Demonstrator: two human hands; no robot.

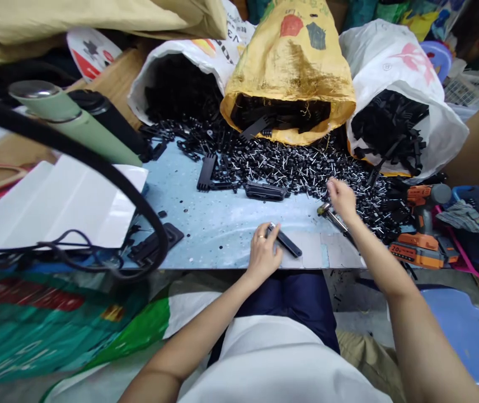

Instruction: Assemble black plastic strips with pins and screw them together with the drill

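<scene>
While loose pins (283, 167) crowd the blue tabletop (206, 235) beyond our left hand (266, 249), its fingers clamp a black part (290, 243) jutting rightward; our right hand (343, 201) curls, grip unclear; past its fingers, a yellow sack (283, 67) and white sacks (390, 64) hold black pieces (390, 126)

Left side's pretty cluttered: a pale green flask (101, 131) with a shiny cap, a black bottle (101, 109) right beside it, then a folded white sheet (55, 201) with a thick black cable (55, 136) looping in front. Over on the right end of the tabletop (168, 201) there's an orange and grey cordless drill (418, 252), near a striped cloth (470, 224). Blue plastic stool (458, 324) below that, and a shiny teal bag (38, 330) down on the left.
</scene>
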